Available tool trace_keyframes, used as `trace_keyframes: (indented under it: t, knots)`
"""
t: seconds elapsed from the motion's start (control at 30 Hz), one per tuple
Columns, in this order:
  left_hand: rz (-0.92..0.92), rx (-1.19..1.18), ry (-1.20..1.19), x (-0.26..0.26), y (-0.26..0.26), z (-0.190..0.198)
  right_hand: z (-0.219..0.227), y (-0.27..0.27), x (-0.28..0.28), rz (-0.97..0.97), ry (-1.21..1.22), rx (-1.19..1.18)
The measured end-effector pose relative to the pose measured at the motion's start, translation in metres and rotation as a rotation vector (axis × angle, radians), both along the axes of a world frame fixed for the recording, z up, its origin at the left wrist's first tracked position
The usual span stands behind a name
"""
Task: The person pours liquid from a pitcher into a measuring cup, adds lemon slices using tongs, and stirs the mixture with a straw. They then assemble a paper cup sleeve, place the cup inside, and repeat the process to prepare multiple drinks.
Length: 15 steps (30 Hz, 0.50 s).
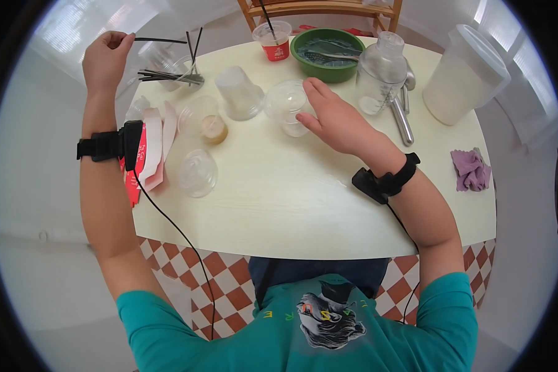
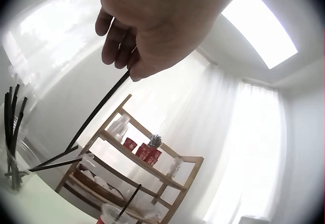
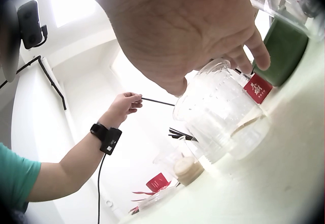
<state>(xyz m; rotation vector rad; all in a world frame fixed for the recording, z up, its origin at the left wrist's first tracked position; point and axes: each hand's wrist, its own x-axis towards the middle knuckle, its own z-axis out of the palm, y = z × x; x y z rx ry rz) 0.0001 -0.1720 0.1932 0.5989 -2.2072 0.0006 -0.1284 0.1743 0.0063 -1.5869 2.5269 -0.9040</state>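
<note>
A thin black straw point(image 1: 161, 40) is pinched by its end between the thumb and fingers of the left hand point(image 1: 107, 61), raised at the table's far left. Below it, more black straws point(image 1: 161, 75) lean in a clear container. In the left wrist view the straw point(image 2: 99, 107) slants down from the left hand point(image 2: 152, 25). The right hand point(image 1: 341, 119) lies at a clear lidded cup point(image 1: 285, 102), thumb and fingers spread around its top side. The right wrist view shows the right hand point(image 3: 188, 36) over the clear cup point(image 3: 218, 112), upright on the table.
Behind stand a red-labelled cup point(image 1: 276, 49) with a straw and a green bowl point(image 1: 328, 71). A shaker bottle point(image 1: 378, 74), metal tools point(image 1: 403, 121), a large pitcher point(image 1: 462, 80) and a purple cloth point(image 1: 471, 170) are rightward. Stacked cups point(image 1: 239, 93) and a lid point(image 1: 198, 173) are leftward.
</note>
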Motion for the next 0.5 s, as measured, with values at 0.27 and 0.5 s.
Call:
trace_keyframes:
  t: [0.27, 0.5]
  knots:
    - [-0.621, 0.381, -0.263, -0.01, 0.132, -0.008, -0.005, -0.002, -0.005, 0.018, 0.014, -0.026]
    - [-0.643, 0.383, -0.379, -0.021, 0.145, 0.0, -0.002, 0.0, -0.003, 0.018, -0.018, -0.024]
